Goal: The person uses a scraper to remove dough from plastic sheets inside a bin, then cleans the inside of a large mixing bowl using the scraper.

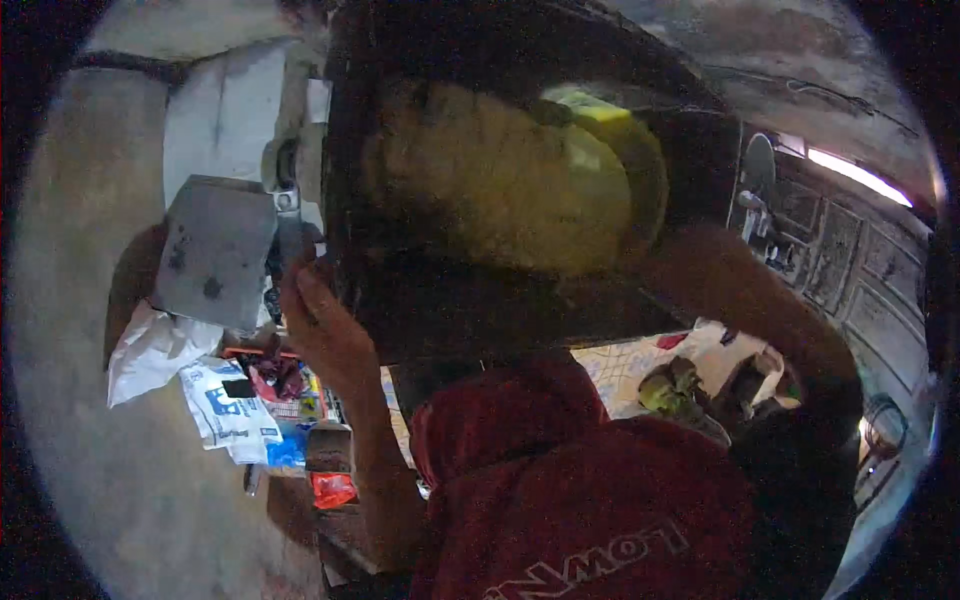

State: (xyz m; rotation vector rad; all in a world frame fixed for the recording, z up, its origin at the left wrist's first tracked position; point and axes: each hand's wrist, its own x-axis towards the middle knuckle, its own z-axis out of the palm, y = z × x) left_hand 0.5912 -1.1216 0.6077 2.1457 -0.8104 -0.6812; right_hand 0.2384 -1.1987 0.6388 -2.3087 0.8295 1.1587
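Observation:
My left hand (pixel 322 307) is raised at the left edge of a dark, box-like compartment (pixel 465 315), its fingers close together beside a small white thing. Whether they grip the edge cannot be told. My right forearm reaches in from the right, and its hand is lost in the dark of the compartment. Inside lies a large, dim, yellowish-brown rounded surface (pixel 510 180). Near the arm's end is a yellow-green round thing (pixel 600 142), perhaps a container, with a pale highlight.
A grey panel (pixel 217 251) stands left of my left hand. Below it are a white plastic bag (pixel 161 352), a printed packet (pixel 229 405) and a red packet (pixel 332 489). Greenish crumpled stuff (pixel 671 386) lies on a patterned cloth (pixel 615 375). Panelled doors (pixel 832 247) stand at right.

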